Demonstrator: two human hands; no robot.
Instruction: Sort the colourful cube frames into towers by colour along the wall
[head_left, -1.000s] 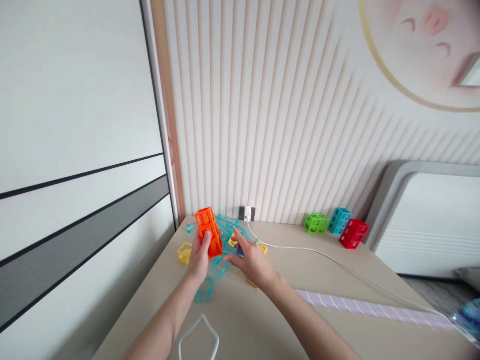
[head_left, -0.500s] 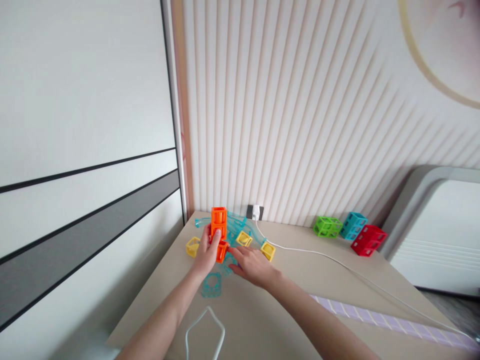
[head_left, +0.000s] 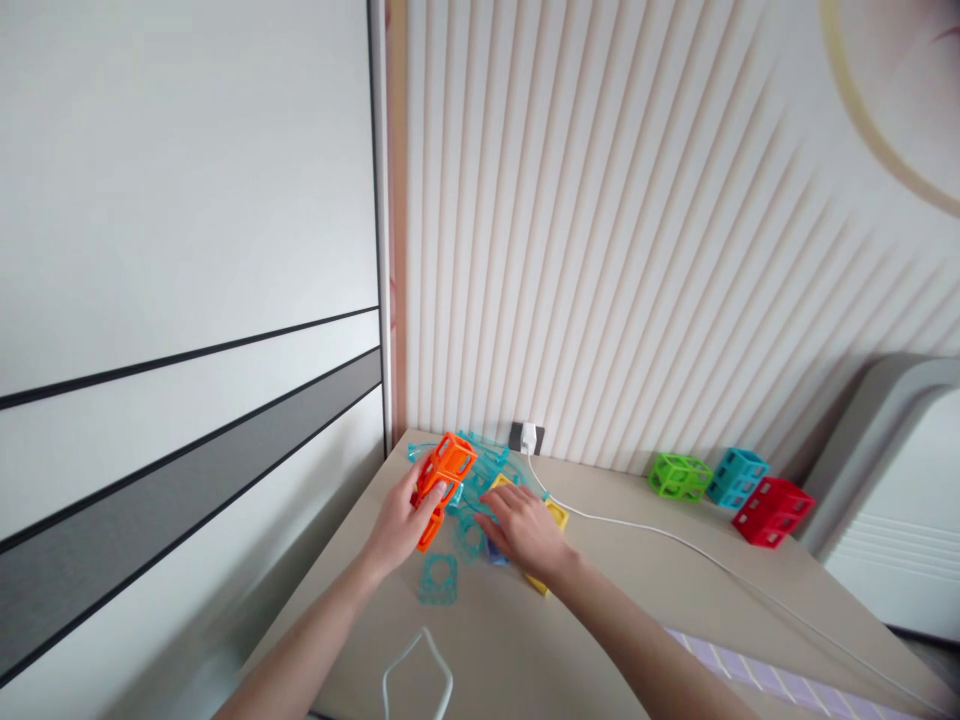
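My left hand (head_left: pixel 400 522) grips an orange open-frame block piece (head_left: pixel 454 457), tilted over the left part of the table. To its right, my right hand (head_left: pixel 523 525) is over the small pieces, its fingers bent downward; what they touch is hidden. Yellow pieces (head_left: pixel 556 515) show around that hand, and a blue-violet piece (head_left: pixel 496 553) peeks out below its fingers. Translucent teal pieces (head_left: pixel 480 470) lie in a pile behind and between the hands. A flat teal square with a round hole (head_left: pixel 438 580) rests nearer the front.
Green (head_left: pixel 679 477), blue (head_left: pixel 738 477) and red (head_left: pixel 773 511) frame blocks stand at the right by the ribbed wall. From a plug (head_left: pixel 529 437), a white cable runs right across the table (head_left: pixel 622 570). A purple strip (head_left: pixel 765 677) and white loop (head_left: pixel 417 672) lie in front.
The orange piece has tilted in my left hand. My right hand has moved away from it to the right, over the yellow pieces. The whole view has shifted slightly.
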